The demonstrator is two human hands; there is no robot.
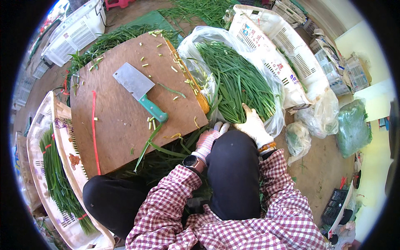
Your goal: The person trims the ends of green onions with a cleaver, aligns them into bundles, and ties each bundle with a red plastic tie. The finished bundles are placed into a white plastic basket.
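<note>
An open clear plastic bag [195, 40] full of green garlic chives [237, 78] stands in front of me. My right hand [253, 126], in a pale glove, is at the bag's near side with its fingers against the leaves; whether it grips them is unclear. My left hand [208, 140], in a striped glove, reaches beside my knee to the bag's near left edge, its fingertips partly hidden. Left of the bag is a wooden board [115, 125]. On it lie a cleaver [140, 90] with a green handle, a red tie strip [95, 131] and cut stem ends [152, 122].
A white plastic crate [293, 47] stands beyond the bag on the right. On the left, another crate [39, 156] holds red-banded bundles of chives [59, 175]. Filled plastic bags [298, 140] sit on the floor at right. Loose greens [193, 11] cover the floor ahead.
</note>
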